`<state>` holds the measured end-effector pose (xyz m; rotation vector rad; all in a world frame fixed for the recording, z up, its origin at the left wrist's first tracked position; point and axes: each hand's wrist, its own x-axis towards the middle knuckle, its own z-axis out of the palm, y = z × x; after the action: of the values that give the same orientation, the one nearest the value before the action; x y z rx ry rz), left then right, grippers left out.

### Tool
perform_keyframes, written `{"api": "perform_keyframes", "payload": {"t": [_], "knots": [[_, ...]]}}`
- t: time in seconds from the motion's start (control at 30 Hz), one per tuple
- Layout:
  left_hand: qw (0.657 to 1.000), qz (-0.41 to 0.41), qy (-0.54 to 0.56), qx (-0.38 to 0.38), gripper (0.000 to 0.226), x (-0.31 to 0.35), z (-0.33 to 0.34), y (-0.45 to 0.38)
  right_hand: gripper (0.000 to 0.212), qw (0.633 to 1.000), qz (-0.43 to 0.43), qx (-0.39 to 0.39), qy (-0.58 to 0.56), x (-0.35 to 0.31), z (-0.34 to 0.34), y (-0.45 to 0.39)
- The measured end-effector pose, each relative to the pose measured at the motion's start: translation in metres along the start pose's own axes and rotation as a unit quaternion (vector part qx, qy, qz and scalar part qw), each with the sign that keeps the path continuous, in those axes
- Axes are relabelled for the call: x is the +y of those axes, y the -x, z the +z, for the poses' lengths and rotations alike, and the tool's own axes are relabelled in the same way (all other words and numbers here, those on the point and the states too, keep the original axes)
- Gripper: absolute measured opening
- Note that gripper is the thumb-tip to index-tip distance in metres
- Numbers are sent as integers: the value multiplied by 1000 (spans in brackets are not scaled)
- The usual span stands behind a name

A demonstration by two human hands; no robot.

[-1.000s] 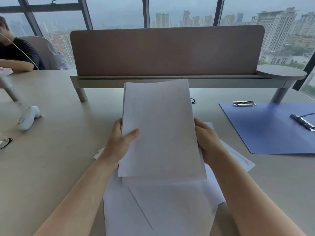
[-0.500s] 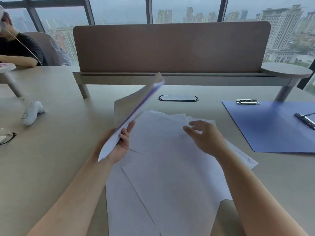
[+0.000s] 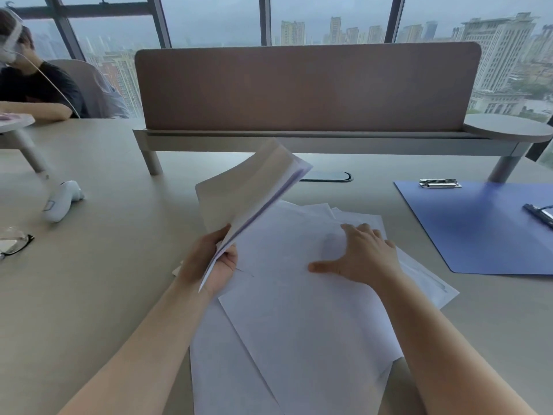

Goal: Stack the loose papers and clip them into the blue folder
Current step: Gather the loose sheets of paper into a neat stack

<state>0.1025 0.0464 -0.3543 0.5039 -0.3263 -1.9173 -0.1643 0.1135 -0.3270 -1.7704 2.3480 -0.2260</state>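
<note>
The left hand [image 3: 209,262] grips a tilted sheaf of white paper sheets [image 3: 248,193]; the right hand [image 3: 363,257] presses flat, fingers spread, on scattered white loose sheets [image 3: 299,310] on the beige desk [image 3: 104,280]. Right of them lies the open blue plastic folder [image 3: 478,229], unobstructed, with two metal clips [image 3: 440,183]. Left: a white handheld device [image 3: 61,200], black-rimmed glasses [image 3: 15,244].

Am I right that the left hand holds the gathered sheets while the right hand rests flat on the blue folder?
Not quite: the head view shows the right hand flat on the loose papers, not the blue folder. The left hand does hold the gathered sheets.
</note>
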Motion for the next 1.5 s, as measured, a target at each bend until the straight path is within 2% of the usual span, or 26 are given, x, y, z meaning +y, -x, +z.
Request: {"api": "perform_keyframes", "payload": {"t": [0.07,0.1,0.3,0.47,0.57,0.67,0.73,0.87,1.0,1.17,1.2,1.27,1.3,1.37,1.43,1.5], "knots": [[999,17,-21,25,35,-3,8,6,120,1000,16,10,2,-3,-2,-7],[999,17,-26,28,32,-4,11,9,120,1000,22,6,5,-4,-3,-11],[999,20,-17,38,31,-5,14,11,124,998,41,-29,35,-13,-13,-38],[999,14,-30,43,31,-5,19,15,113,996,34,-74,31,-21,-25,-49],[998,7,-37,46,29,-4,22,16,98,995,-53,-81,18,-24,-23,-48],[997,1,-41,59,18,-3,24,17,86,976,-169,-137,17,-30,-18,-41],[996,0,-50,72,12,-4,27,18,84,967,-192,-162,34,-36,-16,-38],[995,1,-57,88,16,-4,32,22,79,955,-216,-180,93,-47,-18,-36],[995,7,-48,92,18,-2,34,25,73,951,-244,-161,100,-50,-23,-29],[994,46,-44,94,25,10,31,23,72,961,-233,-139,62,-44,-23,-21],[993,61,-55,85,33,13,30,21,66,961,-233,-140,51,-42,-24,-21],[986,90,-120,69,53,15,31,22,42,961,-237,-142,18,-36,-27,-21],[980,103,-158,66,56,15,30,23,29,964,-228,-138,-7,-31,-30,-21],[968,117,-211,66,44,19,25,19,17,973,-194,-108,-61,-21,-39,-18],[951,133,-263,92,20,21,24,17,16,978,-163,-56,-118,-9,-47,-15],[935,148,-297,120,30,21,20,14,17,969,-125,-4,-211,1,-50,-12]]}}
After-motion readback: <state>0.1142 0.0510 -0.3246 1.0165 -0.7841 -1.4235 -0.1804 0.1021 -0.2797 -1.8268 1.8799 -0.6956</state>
